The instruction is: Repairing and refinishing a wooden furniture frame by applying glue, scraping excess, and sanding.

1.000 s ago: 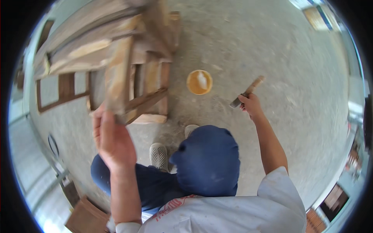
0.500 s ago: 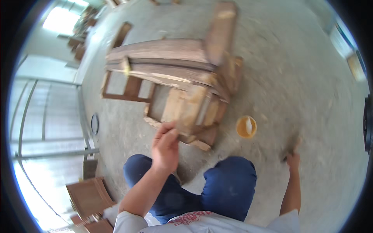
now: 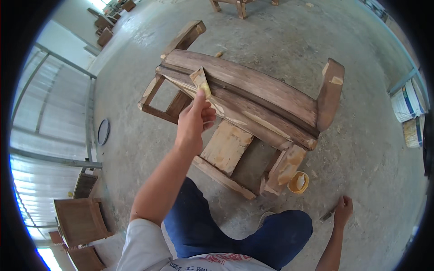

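Note:
A weathered wooden chair [image 3: 253, 90] lies tipped over on the concrete floor in front of me, patched with pale filler. My left hand [image 3: 194, 122] is raised against its curved back slats and grips a tan wedge-shaped spreader [image 3: 200, 80] with yellow paste on it, pressed to a slat. My right hand [image 3: 343, 210] rests low on the floor at the right, fingers closed on a small dark-tipped stick tool [image 3: 327, 216]. A small yellow cup of filler [image 3: 298, 183] stands by the chair's lower leg. My blue-trousered knees [image 3: 253, 232] are just below the chair.
Wooden chairs [image 3: 81, 221] stand at the lower left by a metal shutter wall [image 3: 49, 117]. A round dark lid [image 3: 103, 131] lies on the floor on the left. Buckets [image 3: 407, 101] stand at the right edge. More furniture [image 3: 237, 5] is at the top.
My left hand has moved up onto the back slats with the spreader. My right hand has dropped to the floor on the right. The view has swung, so the chair shows more fully.

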Demonstrator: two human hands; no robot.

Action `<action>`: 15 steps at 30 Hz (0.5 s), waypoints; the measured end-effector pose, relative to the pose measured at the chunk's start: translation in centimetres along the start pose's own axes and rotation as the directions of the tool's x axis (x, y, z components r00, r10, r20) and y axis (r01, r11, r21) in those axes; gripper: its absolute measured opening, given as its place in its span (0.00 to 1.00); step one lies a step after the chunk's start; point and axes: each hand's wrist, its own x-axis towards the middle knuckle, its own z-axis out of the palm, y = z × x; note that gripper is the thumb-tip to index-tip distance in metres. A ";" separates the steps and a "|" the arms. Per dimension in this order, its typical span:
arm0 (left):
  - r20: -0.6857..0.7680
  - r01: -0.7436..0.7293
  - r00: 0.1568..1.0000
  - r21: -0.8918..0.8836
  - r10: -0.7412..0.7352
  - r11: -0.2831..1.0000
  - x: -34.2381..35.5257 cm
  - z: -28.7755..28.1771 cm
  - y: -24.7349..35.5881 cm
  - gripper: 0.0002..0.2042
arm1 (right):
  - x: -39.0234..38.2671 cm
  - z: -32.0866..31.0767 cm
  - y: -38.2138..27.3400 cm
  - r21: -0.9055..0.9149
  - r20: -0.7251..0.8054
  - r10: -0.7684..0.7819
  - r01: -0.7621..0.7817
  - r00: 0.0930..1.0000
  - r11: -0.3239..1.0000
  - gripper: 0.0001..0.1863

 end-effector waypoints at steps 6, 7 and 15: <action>0.361 -0.065 0.932 0.068 0.036 0.996 1.6 -0.1 0.2 0.09 | -8.0 -6.6 -23.5 0.423 0.012 -0.030 0.022 0.999 0.906 0.10; 0.449 -0.183 0.885 0.099 0.120 0.978 -0.2 -1.0 -1.0 0.07 | -10.7 -7.0 -27.4 0.547 0.020 -0.018 0.004 1.000 0.837 0.11; 0.970 -0.155 0.043 0.242 -0.238 0.958 -12.1 -4.1 -4.3 0.04 | -27.7 -4.4 -34.5 0.708 0.278 -0.074 -0.153 0.958 0.689 0.15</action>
